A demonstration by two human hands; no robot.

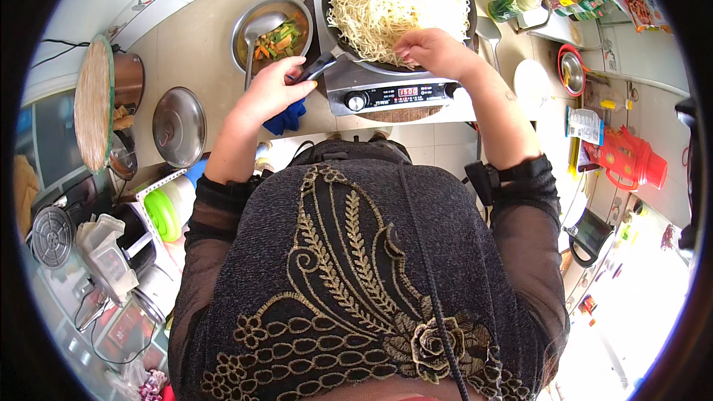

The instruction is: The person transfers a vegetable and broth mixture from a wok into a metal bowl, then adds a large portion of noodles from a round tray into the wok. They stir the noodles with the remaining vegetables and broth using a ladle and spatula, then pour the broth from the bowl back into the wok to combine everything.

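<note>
A black pan [474, 8] heaped with pale noodles [395, 3] stands on an induction cooker [390, 96] with a lit display. My left hand [277, 86] is at the pan's black handle [315, 68], the handle lying between thumb and fingers. At the near edge of the noodles is my right hand [431, 53], its fingers bent down and touching them; whether they pinch any is hidden. Left of the pan, a steel bowl [237, 39] holds cut vegetables [277, 42] and a metal ladle [264, 23]. A blue cloth [285, 118] lies below my left hand.
A steel lid [179, 127] and a round woven board [93, 106] are at the left. On the right are a metal spatula [488, 30], a white plate [531, 82], a green bottle [515, 3], a red-rimmed bowl [572, 71] and a red thermos jug [626, 157].
</note>
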